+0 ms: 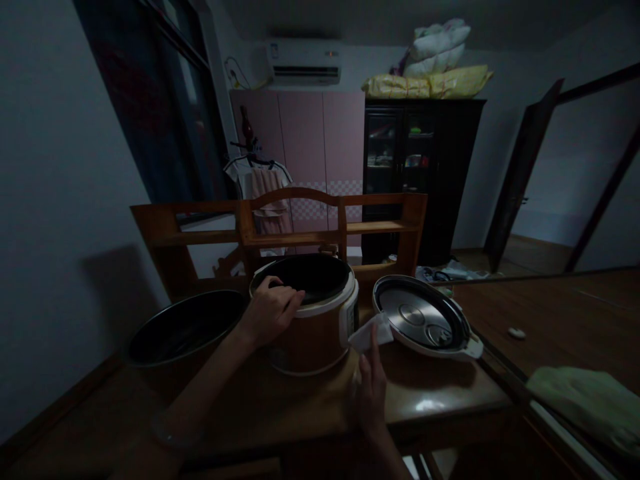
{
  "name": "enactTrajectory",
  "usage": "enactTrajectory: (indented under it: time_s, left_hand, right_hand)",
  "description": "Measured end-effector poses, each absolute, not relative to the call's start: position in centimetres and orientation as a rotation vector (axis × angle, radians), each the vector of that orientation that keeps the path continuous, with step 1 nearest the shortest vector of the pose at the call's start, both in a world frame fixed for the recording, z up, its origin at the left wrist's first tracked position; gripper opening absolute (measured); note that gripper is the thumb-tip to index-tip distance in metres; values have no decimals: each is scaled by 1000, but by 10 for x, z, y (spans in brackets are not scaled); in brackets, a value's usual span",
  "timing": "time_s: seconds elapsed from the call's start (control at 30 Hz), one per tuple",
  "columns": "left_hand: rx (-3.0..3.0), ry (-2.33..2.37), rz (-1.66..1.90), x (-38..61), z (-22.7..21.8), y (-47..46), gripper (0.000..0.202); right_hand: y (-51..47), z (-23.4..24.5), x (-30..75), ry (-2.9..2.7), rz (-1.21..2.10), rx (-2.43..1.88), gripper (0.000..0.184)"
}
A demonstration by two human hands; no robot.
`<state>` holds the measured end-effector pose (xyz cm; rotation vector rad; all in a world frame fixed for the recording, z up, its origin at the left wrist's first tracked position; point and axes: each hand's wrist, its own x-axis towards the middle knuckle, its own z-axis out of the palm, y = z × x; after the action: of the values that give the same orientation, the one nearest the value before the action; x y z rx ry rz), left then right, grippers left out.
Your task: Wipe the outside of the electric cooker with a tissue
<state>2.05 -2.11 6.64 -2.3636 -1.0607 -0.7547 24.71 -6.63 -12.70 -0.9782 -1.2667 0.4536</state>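
Observation:
An orange and white rice cooker (313, 320) stands on a wooden table (440, 393), its top open and dark inside. My left hand (271, 311) grips the near left rim of the cooker, fingers curled over the edge. My right hand (371, 387) is in front of the cooker's right side and pinches a white cloth (371, 332) against the cooker's lower right wall. The cooker's lid (425, 318) lies upside down to the right, its metal inner face up.
A dark inner pot (187, 327) sits left of the cooker. A wooden shelf rack (295, 230) stands behind it. A green cloth (590, 400) lies at the lower right. Pink and dark wardrobes (420, 167) line the far wall.

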Motion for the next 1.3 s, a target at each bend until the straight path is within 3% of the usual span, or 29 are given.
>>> enactTrajectory:
  time_s: [0.27, 0.43, 0.6, 0.77, 1.13, 1.3]
  left_hand:
    - [-2356, -1044, -757, 12, 63, -17, 43]
    - [-2240, -1157, -833, 17, 62, -28, 44]
    - [-2287, -1202, -893, 11, 58, -34, 42]
    - [-2225, -1282, -1168, 6, 48, -27, 44]
    - [-2218, -1356, -1282, 6, 45, -26, 46]
    - [-2222, -1350, -1281, 7, 45, -26, 47]
  right_hand:
    - [-73, -91, 222, -1854, -24, -890, 68]
    - [-66, -72, 200, -1880, -67, -953, 68]
    - [-73, -107, 193, -1894, -43, -995, 67]
    - [-80, -137, 184, -1929, 0, -1113, 73]
    - [-66, -90, 175, -1827, 57, -1116, 81]
    - [-68, -91, 163, -1977, -109, -1077, 78]
